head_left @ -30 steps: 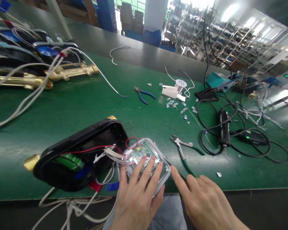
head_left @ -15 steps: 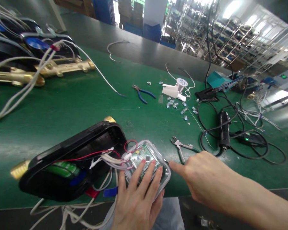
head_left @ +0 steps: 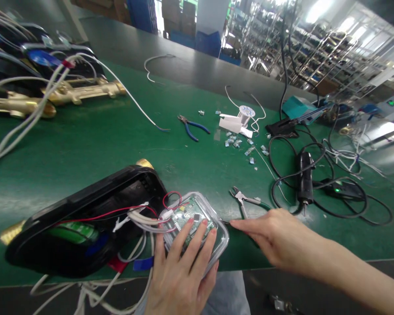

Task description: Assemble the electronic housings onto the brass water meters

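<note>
My left hand [head_left: 184,267] holds a clear plastic case [head_left: 221,243], its fingers across the green circuit board [head_left: 192,214] inside and its thumb at the side. My right hand [head_left: 269,236] is closed, the index finger stretched forward along a thin metal tool [head_left: 224,222]. Only the tool's tip shows, at the case's right edge; the rest is hidden in the hand. Red and grey wires run from the board into an open black housing [head_left: 85,192] with brass threaded ends. A green cylinder [head_left: 77,232] lies inside that housing.
Grey-jawed cutters [head_left: 241,199] lie just beyond my right hand. Blue-handled pliers [head_left: 193,127], a wire spool [head_left: 247,111] and several small parts [head_left: 233,141] are farther back. A black corded tool [head_left: 304,175] is at right. Brass-piped units [head_left: 82,92] stand at left.
The case, the housing and my left hand appear slightly farther left, as the whole view has shifted a little. The tool tip stays at the case's right edge, with more of it showing.
</note>
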Available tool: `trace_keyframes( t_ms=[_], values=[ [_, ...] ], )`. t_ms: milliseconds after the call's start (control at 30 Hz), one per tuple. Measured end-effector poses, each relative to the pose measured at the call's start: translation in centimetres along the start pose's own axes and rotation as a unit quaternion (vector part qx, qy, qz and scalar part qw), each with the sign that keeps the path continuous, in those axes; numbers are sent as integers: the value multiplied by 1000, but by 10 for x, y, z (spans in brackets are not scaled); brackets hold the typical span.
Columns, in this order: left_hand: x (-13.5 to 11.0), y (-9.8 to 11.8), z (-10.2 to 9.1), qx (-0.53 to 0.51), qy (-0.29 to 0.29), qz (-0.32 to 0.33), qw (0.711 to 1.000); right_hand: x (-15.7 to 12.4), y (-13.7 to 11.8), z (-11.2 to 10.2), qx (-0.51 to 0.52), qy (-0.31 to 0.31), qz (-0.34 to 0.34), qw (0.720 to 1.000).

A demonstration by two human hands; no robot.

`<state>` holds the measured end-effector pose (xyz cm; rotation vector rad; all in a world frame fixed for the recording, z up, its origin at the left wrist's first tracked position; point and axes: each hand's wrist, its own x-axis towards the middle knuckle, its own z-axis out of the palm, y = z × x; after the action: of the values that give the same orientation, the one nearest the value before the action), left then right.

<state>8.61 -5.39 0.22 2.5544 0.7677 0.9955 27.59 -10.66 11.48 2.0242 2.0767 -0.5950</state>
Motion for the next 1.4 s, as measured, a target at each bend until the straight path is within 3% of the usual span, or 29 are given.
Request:
trace_keyframes(
  t_ms=[100,167,233,400,533,633,700,767,867,1000,1067,1200,1300,1400],
  values=[
    [0,0,-1,-10,-6,-6,1000,2,-33,2,-148,9,-6,989],
    [1,0,-2,-10,-11,-17,1000,7,-41,-1,-175,7,-15,984],
    [2,0,-3,-7,-14,-27,1000,13,-33,-8,-155,-5,-27,988],
    [4,2,-2,-1,-15,-31,999,20,19,-16,53,-13,-50,997],
    [3,1,-2,-1,-14,-34,999,22,45,0,249,-18,-51,967],
    [3,0,-4,-2,-12,-32,999,21,49,6,293,-25,-44,955],
    [4,0,-6,6,-15,-23,1000,18,41,4,241,-15,-40,970],
    [5,0,-7,19,-20,-8,1000,13,23,0,99,1,-34,995],
    [5,0,-8,22,-22,1,1000,7,-17,-5,-132,18,-34,991],
    [3,0,-6,-12,-20,-20,1000,15,-46,-14,-183,8,-55,981],
    [3,1,-5,-23,-26,-25,999,21,-39,-22,-162,-21,-66,984],
    [4,2,-5,-29,-26,-51,998,27,3,-35,-60,-60,-83,993],
    [6,2,-5,-17,-25,-39,999,26,29,-31,57,-50,-82,994],
    [5,1,-5,-12,-28,-36,999,28,44,-19,217,-64,-69,972]
  ],
)
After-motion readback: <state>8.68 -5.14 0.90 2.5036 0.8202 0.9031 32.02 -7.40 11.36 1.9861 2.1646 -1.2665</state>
